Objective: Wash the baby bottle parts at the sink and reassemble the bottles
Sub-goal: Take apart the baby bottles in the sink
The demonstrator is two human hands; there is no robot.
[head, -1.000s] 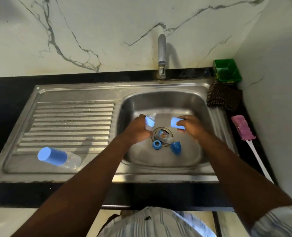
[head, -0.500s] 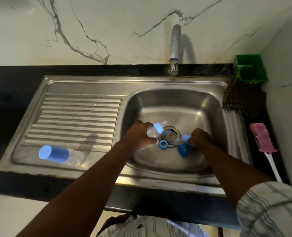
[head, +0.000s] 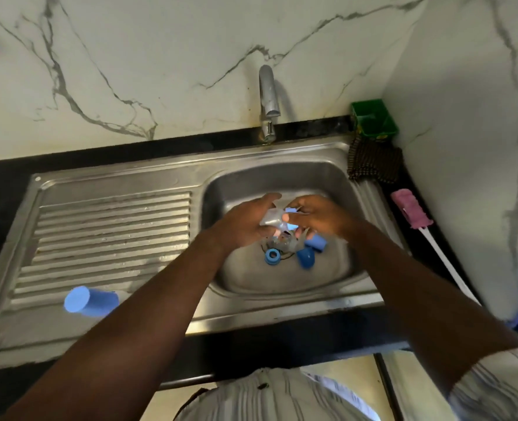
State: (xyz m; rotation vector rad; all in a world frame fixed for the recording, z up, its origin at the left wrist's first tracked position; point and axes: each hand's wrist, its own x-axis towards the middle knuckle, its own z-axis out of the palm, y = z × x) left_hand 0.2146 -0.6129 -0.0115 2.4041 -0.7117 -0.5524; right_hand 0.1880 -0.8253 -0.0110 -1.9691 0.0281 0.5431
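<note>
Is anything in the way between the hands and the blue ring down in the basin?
Nothing visible does. The blue ring lies uncovered on the basin floor, below the left hand, which grips a clear bottle; the right hand pinches a blue part.

Nothing legible shows anywhere. The only trace of print is a thin row of yellowish marks along the lower front edge of the green tub (head: 375,133) in the corner behind the sink (head: 191,165) — too small and blurred to read.
</note>
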